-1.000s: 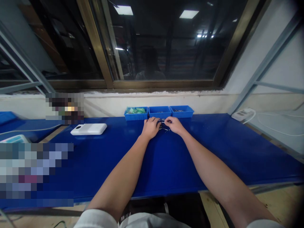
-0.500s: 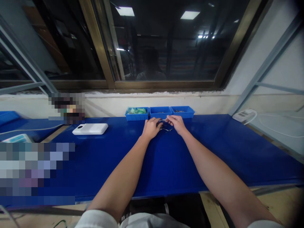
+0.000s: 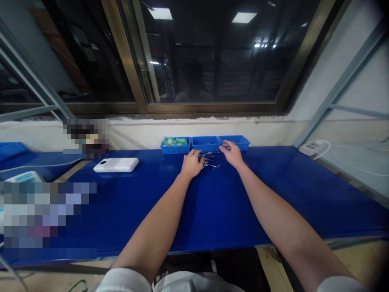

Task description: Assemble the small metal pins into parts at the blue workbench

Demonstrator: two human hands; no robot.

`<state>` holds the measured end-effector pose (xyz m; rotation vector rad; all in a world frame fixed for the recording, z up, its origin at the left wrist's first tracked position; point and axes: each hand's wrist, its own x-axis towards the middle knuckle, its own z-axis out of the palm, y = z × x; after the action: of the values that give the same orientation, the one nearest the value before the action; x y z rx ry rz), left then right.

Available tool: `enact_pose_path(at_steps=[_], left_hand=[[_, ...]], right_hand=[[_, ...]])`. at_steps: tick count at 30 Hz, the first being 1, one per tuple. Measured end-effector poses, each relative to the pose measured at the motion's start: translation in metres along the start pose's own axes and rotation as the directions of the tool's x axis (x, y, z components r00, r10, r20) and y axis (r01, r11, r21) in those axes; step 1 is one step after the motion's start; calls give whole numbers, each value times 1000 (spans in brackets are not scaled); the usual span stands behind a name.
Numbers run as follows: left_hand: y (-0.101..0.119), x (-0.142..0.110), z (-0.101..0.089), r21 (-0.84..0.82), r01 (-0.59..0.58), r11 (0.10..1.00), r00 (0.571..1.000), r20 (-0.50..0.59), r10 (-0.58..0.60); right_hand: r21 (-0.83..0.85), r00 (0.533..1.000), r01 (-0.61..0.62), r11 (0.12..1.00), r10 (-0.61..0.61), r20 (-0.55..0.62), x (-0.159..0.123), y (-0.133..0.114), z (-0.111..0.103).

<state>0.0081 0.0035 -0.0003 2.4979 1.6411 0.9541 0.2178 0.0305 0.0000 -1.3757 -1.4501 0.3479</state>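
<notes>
Several thin metal pin-like pieces (image 3: 209,159) lie in a loose pile on the blue table (image 3: 146,202); they are too small to name exactly. My left hand (image 3: 192,163) rests at the pile's left side, thumb and fingers apart around the nearest pieces. To the right of the pile is my right hand (image 3: 232,155), fingers apart, close to the front of the right blue bin (image 3: 244,144). I make out nothing held in it. The middle blue bin (image 3: 206,142) stands behind the pile, with a few small pieces in it.
Left in the row, another blue bin (image 3: 175,149) holds green and silvery pieces. A white power bank-like device (image 3: 117,164) lies on the table's left part. At the far right sits a white power strip (image 3: 311,147) with a cable. A window rises behind the wall ledge.
My right hand has moved right, away from the pile and toward the right bin, and its fingers have spread. My left hand stays by the pile, where more pieces now show.
</notes>
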Motion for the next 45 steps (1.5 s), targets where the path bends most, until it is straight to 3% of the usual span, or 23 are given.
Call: enact_pose_path(at_steps=[4, 8, 22, 37, 41, 45], left_hand=[[0, 0, 0, 33, -6, 999, 998, 66, 4], [0, -1, 1, 51, -37, 998, 995, 95, 32], [2, -1, 1, 50, -92, 995, 983, 164, 83], [2, -2, 0, 30, -87, 996, 984, 160, 81], [4, -2, -2, -13, -123, 992, 985, 120, 124], [6, 0, -4, -31, -112, 993, 988, 99, 114]], right_hand=[[-240, 965, 179, 954, -123, 230, -16, -7, 12], [-358, 918, 271, 893, -129, 374, -27, -12, 24], [-474, 915, 248, 845, -44, 401, -30, -17, 32], [-457, 878, 326, 828, -87, 470, -32, -18, 30], [-378, 893, 339, 862, -167, 419, -32, -19, 28], [-177, 895, 288, 941, -199, 399, -31, -25, 25]])
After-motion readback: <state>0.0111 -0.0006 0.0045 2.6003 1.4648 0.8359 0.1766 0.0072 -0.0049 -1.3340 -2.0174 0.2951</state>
